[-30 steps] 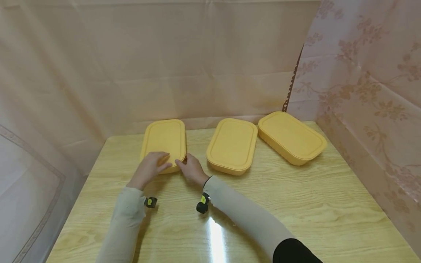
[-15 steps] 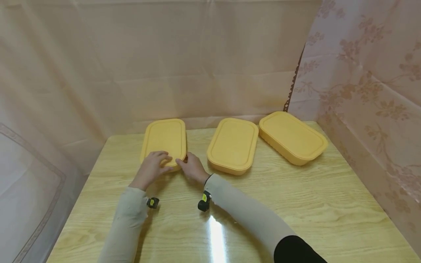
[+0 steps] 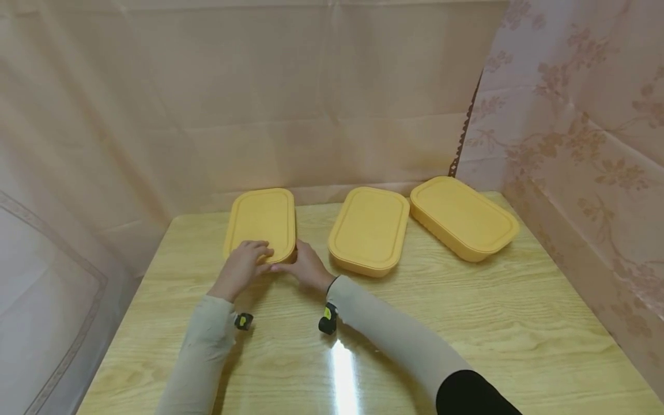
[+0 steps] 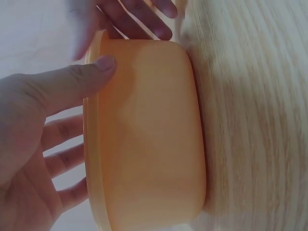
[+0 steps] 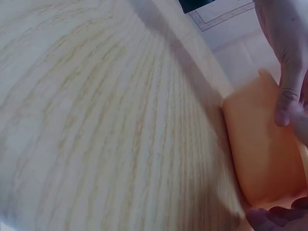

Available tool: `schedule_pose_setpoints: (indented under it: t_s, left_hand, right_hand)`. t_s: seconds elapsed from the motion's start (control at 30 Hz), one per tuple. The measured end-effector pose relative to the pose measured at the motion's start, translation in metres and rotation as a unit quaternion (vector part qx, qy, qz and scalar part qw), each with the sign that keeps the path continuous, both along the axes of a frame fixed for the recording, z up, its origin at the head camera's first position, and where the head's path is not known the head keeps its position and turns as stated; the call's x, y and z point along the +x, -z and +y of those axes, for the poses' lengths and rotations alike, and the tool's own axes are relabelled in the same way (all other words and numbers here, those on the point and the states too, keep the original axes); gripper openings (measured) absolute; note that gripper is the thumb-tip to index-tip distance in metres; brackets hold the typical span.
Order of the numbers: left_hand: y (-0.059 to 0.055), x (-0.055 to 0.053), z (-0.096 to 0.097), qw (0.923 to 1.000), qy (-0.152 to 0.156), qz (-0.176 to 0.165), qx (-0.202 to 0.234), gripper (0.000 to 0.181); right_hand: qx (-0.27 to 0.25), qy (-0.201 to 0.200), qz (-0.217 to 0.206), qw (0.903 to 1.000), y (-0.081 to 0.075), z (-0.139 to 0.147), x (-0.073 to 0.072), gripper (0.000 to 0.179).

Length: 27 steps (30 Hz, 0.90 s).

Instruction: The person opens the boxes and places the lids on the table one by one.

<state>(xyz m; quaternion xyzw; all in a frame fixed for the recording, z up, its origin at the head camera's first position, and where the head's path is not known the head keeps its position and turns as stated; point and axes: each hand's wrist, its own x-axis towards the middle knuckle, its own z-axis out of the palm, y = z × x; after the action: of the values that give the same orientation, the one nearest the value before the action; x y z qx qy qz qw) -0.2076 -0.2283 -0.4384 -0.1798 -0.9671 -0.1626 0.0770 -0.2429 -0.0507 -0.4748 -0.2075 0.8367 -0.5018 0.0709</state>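
Three yellow lidded boxes stand near the back of the table. At the left box (image 3: 261, 219), both hands are at the near end. My left hand (image 3: 240, 270) grips its front edge, fingers over the lid and thumb down over the rim (image 4: 94, 144), as the left wrist view shows. My right hand (image 3: 308, 268) holds the near right corner; its fingers lie along the side wall, partly hidden, and its thumb reaches across the front toward the left thumb. The box's front wall (image 5: 260, 144) shows in the right wrist view, its base on the table.
A second yellow box (image 3: 369, 230) stands to the right of the hands, and a third (image 3: 464, 216) sits angled beyond it. The wood-grain table (image 3: 493, 328) extends toward the front. Beige cloth (image 3: 259, 98) hangs behind, and floral cloth (image 3: 586, 144) at the right.
My right thumb has come down from the lid's front corner to the front edge, close to the left thumb. The left hand and the boxes stay nearly in place.
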Motion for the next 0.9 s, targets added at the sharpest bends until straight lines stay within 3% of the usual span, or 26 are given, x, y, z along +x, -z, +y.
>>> schedule_pose_setpoints:
  t_s: [0.27, 0.6, 0.9]
  left_hand:
    - [0.000, 0.001, 0.000, 0.9999, -0.008, -0.006, 0.002, 0.036]
    - [-0.004, -0.001, 0.008, 0.9994, 0.011, 0.016, -0.029, 0.035]
    - [-0.004, 0.002, 0.008, 0.9972, 0.026, 0.047, -0.051, 0.031]
  right_hand:
    - [0.063, 0.019, -0.002, 0.9978, 0.000, -0.001, -0.004, 0.070]
    - [0.029, 0.033, -0.004, 0.9990, 0.005, -0.003, -0.008, 0.062]
    - [0.046, 0.054, 0.003, 0.9975, 0.013, -0.005, -0.007, 0.057]
